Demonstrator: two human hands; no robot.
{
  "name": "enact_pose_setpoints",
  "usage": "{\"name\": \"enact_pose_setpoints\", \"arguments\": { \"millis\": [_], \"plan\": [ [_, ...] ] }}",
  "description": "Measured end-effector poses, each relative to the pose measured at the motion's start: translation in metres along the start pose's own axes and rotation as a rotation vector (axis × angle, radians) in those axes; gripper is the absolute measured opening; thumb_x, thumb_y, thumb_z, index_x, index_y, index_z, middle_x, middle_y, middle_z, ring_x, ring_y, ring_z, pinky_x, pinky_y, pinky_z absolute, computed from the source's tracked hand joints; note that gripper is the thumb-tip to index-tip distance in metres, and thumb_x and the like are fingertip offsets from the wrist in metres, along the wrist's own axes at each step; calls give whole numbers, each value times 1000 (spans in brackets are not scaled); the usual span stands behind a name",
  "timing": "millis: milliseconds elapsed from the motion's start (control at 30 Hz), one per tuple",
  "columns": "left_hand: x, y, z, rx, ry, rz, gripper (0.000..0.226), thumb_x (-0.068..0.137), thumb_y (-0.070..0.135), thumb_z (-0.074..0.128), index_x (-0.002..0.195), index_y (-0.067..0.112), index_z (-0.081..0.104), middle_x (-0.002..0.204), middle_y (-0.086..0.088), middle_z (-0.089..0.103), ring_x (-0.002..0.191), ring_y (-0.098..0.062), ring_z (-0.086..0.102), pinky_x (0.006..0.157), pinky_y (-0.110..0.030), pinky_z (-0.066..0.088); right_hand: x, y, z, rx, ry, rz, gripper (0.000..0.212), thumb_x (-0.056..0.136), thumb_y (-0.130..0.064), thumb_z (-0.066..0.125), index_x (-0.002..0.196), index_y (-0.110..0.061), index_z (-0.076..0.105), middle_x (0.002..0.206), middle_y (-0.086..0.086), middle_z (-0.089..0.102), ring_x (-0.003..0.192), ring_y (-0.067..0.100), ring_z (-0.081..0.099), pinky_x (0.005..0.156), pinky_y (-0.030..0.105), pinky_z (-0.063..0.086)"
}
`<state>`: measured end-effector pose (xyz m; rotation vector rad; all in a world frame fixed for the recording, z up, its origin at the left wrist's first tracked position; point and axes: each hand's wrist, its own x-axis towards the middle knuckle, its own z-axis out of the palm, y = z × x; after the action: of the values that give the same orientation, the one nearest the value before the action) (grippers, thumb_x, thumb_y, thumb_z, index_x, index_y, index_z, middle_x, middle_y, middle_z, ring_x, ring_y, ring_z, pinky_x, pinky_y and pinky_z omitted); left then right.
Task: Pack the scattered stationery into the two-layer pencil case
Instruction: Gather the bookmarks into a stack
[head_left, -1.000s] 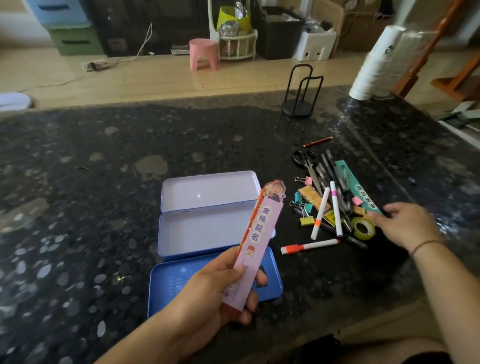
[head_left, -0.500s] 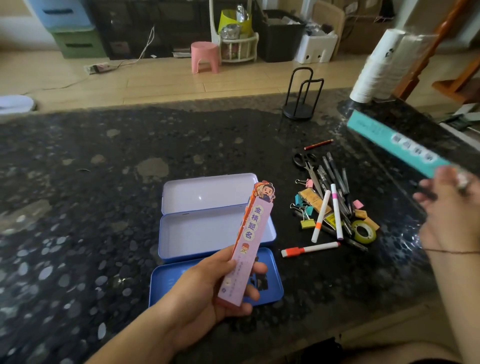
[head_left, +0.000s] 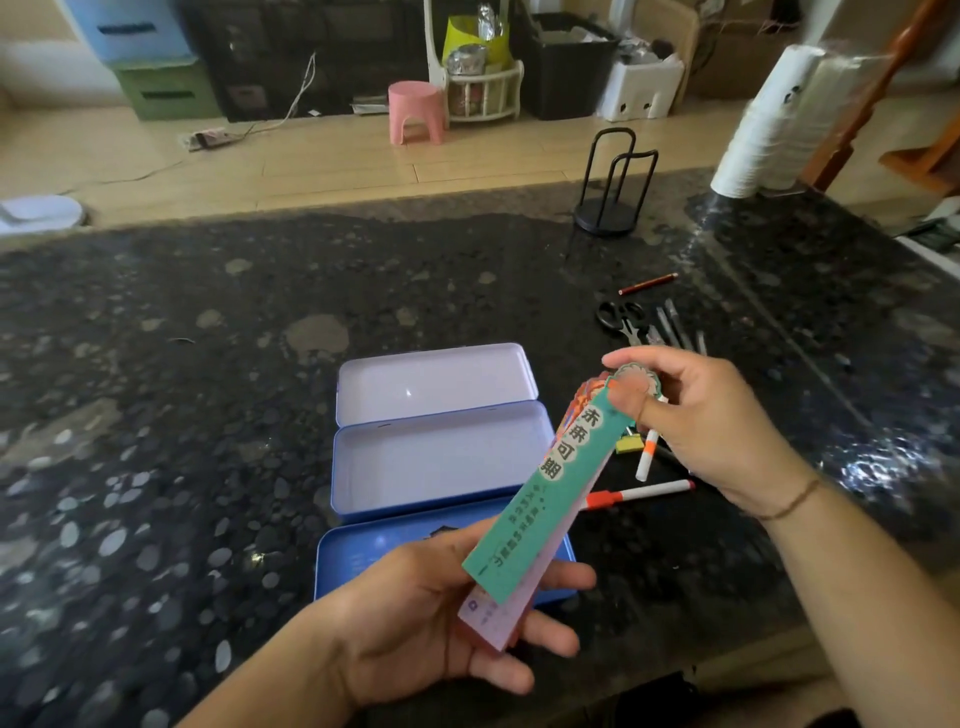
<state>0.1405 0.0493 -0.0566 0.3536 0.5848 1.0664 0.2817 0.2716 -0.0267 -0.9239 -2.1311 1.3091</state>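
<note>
Two bookmarks held over the open pencil case (head_left: 441, 457).
The right hand (head_left: 711, 431) pinches the green bookmark (head_left: 540, 493) (top end); the left hand (head_left: 431, 618) grips the pink bookmark (head_left: 498, 618) beneath.

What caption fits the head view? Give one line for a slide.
Both hands stack a teal paper bookmark on a pink paper bookmark above the open blue metal pencil case.
</note>
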Motion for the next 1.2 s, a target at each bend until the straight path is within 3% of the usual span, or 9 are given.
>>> {"name": "enact_pose_setpoints", "arguments": {
  "millis": [167, 233, 300, 433, 567, 667, 833, 1100, 1200],
  "plan": [
    [1, 4, -11, -30, -38, -28, 44, 98, 30, 38, 142, 24, 40, 128, -19, 52, 84, -24, 60, 59, -24, 48, -1, 7, 8, 71, -120, 12, 21, 85, -13, 68, 101, -27, 67, 89, 3, 73, 73, 41, 66, 57, 41, 55],
    [2, 7, -11, -67, 26, -67, 44, 98, 37, 38, 139, 23, 45, 117, -17, 57, 76, -22, 56, 54, -22, 44, -2, 8, 12, 59, -141, 0, 27, 83, -11, 69, 103, -30, 66, 86, 1, 71, 70, 39, 64, 54, 38, 52],
    [1, 11, -9, 66, 190, -47, 45, 96, 47, 36, 130, 24, 56, 98, -12, 60, 63, -18, 49, 46, -20, 34, -4, 7, 16, 8, -132, -15, 30, 84, -14, 68, 105, -35, 65, 86, -1, 68, 63, 23, 63, 55, 32, 51],
    [-16, 27, -10, 960, 556, 153, 22, 99, 35, 44, 107, 25, 61, 75, 5, 58, 54, -10, 43, 46, -23, 34, -18, -4, 24, -272, -266, -158, 25, 88, -16, 63, 102, -36, 63, 97, -19, 59, 90, -2, 57, 76, 11, 44],
    [-46, 34, -21, 1626, 559, 120, 16, 98, 42, 37, 106, 40, 51, 80, 6, 59, 66, -10, 52, 64, -30, 43, -38, -9, 38, -452, -462, -302, 19, 91, -18, 56, 98, -35, 60, 92, -22, 56, 96, -1, 52, 77, 12, 40],
    [-51, 23, -32, 1993, 568, 248, 22, 96, 45, 37, 116, 39, 45, 97, 15, 61, 85, -9, 56, 70, -20, 41, -49, -6, 55, -603, -502, -474, 21, 90, -19, 52, 105, -32, 58, 95, -19, 57, 91, 2, 51, 78, 15, 42],
    [-69, 12, -48, 2143, 556, 328, 29, 86, 44, 53, 112, 31, 56, 97, 12, 60, 86, -12, 58, 71, -28, 51, -57, 3, 68, -962, -518, -706, 20, 80, -34, 58, 100, -32, 57, 88, -14, 62, 80, 13, 54, 62, 29, 46],
    [-102, 10, -54, 2261, 634, 238, 20, 81, 44, 54, 93, 31, 63, 74, 12, 58, 63, -13, 56, 54, -30, 48, -64, -1, 60, -1095, -482, -588, 30, 72, -37, 74, 99, -28, 64, 79, -13, 64, 62, 9, 55, 48, 25, 43],
    [-95, 5, -50, 2369, 629, 154, 16, 81, 40, 47, 89, 29, 57, 70, 10, 58, 59, -17, 56, 52, -35, 45, -72, 0, 73, -1054, -490, -478, 40, 77, -27, 71, 114, -27, 56, 96, -11, 60, 70, 9, 57, 53, 25, 47]
  ]
}}
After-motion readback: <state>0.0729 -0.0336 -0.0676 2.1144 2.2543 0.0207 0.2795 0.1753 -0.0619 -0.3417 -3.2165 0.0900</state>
